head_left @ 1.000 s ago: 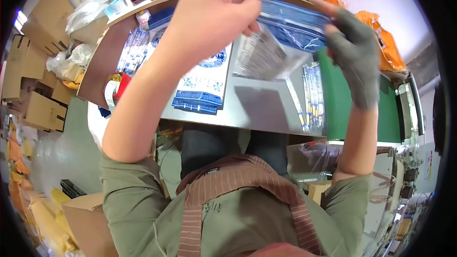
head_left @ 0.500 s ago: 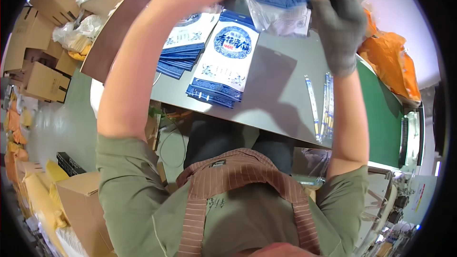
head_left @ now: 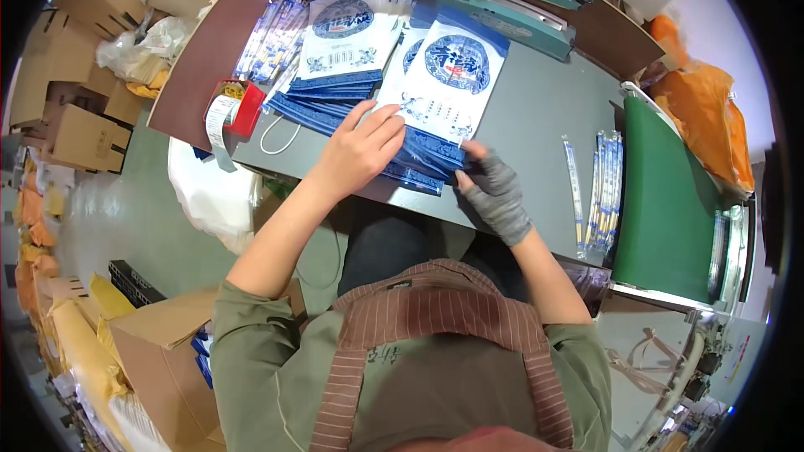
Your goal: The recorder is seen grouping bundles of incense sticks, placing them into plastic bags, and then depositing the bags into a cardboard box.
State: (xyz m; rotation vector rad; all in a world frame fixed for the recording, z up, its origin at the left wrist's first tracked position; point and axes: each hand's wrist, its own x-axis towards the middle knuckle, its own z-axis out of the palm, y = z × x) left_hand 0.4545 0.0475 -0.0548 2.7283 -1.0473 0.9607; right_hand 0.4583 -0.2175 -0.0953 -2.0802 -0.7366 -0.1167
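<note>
In the head view, the bare left hand (head_left: pixel 362 149) lies flat, fingers spread, on the fanned stack of blue-and-white pouches (head_left: pixel 435 109) on the grey table (head_left: pixel 536 130). The gloved right hand (head_left: pixel 494 192) pinches the stack's near edge. Half a second ago both hands held one pouch up high; now they are down at the stack.

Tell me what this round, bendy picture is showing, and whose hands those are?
A person wears a camera on their head, looking down, so you see their own arms. The wide lens bends straight edges. The left hand is bare and lies flat on a stack of blue and white pouches on a grey table. The right hand, in a grey fingerless glove, pinches the stack's near edge. Nearby are a red tape dispenser, thin stick packets, a green conveyor belt and a teal sealing machine. Cardboard boxes sit on the floor.
</note>
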